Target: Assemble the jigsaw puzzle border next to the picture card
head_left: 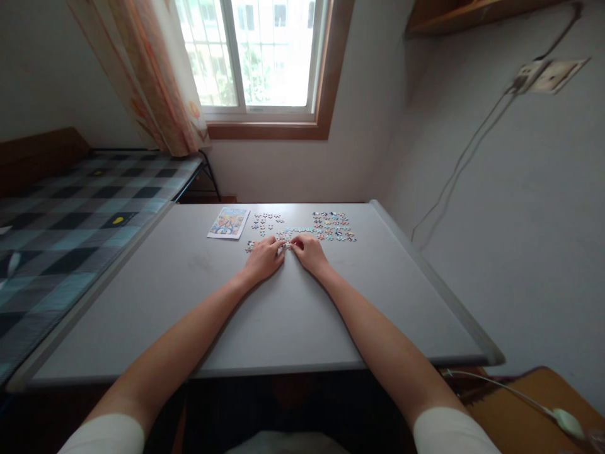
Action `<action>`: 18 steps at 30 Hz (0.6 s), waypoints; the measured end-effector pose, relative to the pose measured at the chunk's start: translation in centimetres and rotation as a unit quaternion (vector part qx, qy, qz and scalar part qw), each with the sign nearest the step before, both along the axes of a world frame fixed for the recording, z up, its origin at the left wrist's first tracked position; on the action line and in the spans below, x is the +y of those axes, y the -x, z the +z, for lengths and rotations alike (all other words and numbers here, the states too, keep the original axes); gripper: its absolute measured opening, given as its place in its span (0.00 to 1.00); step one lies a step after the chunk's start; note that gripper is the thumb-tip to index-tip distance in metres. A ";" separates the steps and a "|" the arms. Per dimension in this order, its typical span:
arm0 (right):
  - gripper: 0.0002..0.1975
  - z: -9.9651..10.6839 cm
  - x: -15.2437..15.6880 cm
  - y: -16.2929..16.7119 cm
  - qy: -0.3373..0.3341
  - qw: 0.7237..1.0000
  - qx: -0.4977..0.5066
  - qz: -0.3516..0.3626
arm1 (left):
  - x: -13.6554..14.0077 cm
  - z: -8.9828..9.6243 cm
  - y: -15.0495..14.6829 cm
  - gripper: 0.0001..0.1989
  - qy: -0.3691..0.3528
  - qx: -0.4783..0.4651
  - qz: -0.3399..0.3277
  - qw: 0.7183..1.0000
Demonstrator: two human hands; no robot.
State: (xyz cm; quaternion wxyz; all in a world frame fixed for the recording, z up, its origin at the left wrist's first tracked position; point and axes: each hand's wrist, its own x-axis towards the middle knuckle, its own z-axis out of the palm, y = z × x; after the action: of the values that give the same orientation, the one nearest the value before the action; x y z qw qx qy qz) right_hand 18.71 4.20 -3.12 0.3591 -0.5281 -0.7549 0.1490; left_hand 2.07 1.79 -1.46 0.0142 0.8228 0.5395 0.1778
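My left hand (265, 258) and my right hand (309, 252) meet at a small cluster of jigsaw puzzle pieces (287, 244) on the grey table. Thumb and fingers of each hand close in on pieces there; the pieces are tiny and partly hidden by the fingertips. A joined strip of pale blue pieces (300, 229) runs just beyond my hands. More colourful pieces (250, 246) lie close to the left of my left hand. Beyond my right hand, loose pieces (333, 219) are spread in rough rows. Several others (268, 216) sit scattered farther back on the left.
A printed picture card (229, 223) lies flat left of the pieces. The table (198, 315) has raised side edges. On the left stands a bed with checked bedding (108, 195); a wall with a cable (458, 167) is at the right. A window (274, 57) faces me.
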 end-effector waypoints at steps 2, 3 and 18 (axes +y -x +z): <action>0.03 0.0 -0.1 -0.2 0.002 1.000 0.004 0.004 | -0.1 0.1 0.0 0.17 -0.002 -0.012 0.007 1.000; 0.02 0.1 -0.2 -0.3 0.004 1.000 0.006 0.009 | -0.2 0.1 0.0 0.16 -0.003 -0.017 0.011 1.000; 0.04 0.3 -0.5 -0.4 0.007 1.000 0.001 0.024 | -0.5 0.0 0.1 0.14 -0.007 -0.017 0.014 1.000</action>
State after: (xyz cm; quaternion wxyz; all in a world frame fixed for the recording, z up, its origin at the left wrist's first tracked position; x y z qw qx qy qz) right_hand 19.16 3.74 -2.79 0.3526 -0.5119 -0.7662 0.1630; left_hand 1.97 1.26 -1.43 0.0147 0.8122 0.5494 0.1955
